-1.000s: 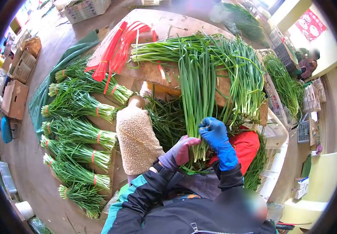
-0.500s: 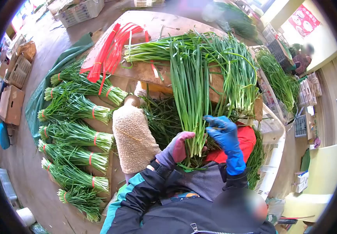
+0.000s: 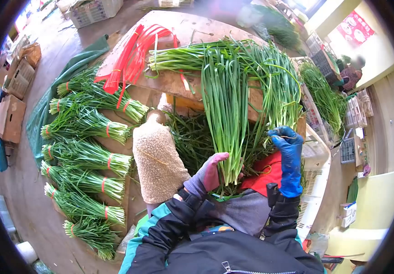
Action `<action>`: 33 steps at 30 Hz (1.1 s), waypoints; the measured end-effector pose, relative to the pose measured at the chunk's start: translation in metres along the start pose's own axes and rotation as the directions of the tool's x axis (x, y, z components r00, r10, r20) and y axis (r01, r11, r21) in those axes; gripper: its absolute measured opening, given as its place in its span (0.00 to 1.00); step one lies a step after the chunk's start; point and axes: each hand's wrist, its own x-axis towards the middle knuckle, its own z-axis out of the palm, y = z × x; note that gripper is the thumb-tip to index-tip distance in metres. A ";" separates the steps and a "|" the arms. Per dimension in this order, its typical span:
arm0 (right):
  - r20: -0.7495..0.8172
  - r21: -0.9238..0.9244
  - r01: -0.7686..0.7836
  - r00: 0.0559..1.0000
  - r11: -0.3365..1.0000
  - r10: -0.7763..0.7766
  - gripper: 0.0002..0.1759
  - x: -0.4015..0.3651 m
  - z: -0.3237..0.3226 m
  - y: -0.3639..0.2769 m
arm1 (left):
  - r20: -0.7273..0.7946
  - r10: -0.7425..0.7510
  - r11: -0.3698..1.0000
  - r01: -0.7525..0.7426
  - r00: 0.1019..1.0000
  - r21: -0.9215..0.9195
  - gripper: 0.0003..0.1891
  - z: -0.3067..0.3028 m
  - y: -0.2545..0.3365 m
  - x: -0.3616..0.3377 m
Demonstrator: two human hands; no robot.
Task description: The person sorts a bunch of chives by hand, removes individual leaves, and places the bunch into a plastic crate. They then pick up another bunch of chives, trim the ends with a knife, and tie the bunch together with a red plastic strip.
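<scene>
A bunch of garlic chives [image 3: 226, 114] hangs off the near edge of the wooden board, leaves up over it and pale stalk ends toward me. My left hand [image 3: 213, 171], in a pink and purple glove, is closed around the lower stalks. My right hand [image 3: 288, 144], in a blue glove, is closed at the fingertips beside the cut ends of a loose chive pile [image 3: 282, 91]; what lies in the pinch is too small to make out. Red ties [image 3: 135, 57] lie on the board's left part.
Tied chive bundles [image 3: 94, 153] lie in a row on the left. A fleece-covered post-like object [image 3: 156, 160] stands beside my left arm. At right are a white plastic crate [image 3: 313, 178] and more chives [image 3: 324, 96]. Another person [image 3: 352, 75] sits at the far right.
My right hand has moved right, away from the held bunch to the pile's stalk ends. The left hand keeps its grip on the bunch.
</scene>
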 end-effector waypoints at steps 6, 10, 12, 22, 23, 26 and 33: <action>0.258 -0.012 -0.181 0.950 0.983 0.178 0.06 -0.058 0.008 0.027 | -0.025 0.054 0.997 -0.052 0.998 0.061 0.24 0.004 -0.001 -0.001; 0.296 -0.202 -0.159 0.931 0.967 0.215 0.08 -0.088 0.044 0.031 | 0.061 0.130 0.984 -0.136 0.990 0.114 0.28 -0.007 -0.006 0.004; 0.278 -0.222 -0.159 0.935 0.962 0.219 0.08 -0.091 0.050 0.043 | 0.060 0.120 0.979 -0.128 0.991 0.161 0.28 -0.002 -0.003 0.001; 0.145 0.017 -0.176 0.974 0.984 0.172 0.06 -0.093 0.032 0.063 | -0.044 0.103 0.980 -0.093 0.994 0.177 0.21 -0.005 -0.003 0.003; 0.108 0.185 -0.248 0.967 0.951 0.231 0.04 -0.091 0.027 0.052 | -0.045 0.099 0.977 -0.089 0.994 0.193 0.20 -0.006 -0.003 0.003; 0.096 0.315 -0.284 0.959 0.905 0.268 0.04 -0.083 0.024 0.030 | 0.009 0.156 0.979 -0.156 0.988 0.133 0.20 -0.023 -0.009 0.007; 0.242 -0.366 0.037 0.969 0.930 0.056 0.11 -0.081 0.065 0.048 | -0.143 0.254 0.934 -0.204 0.957 0.294 0.18 -0.068 -0.020 0.029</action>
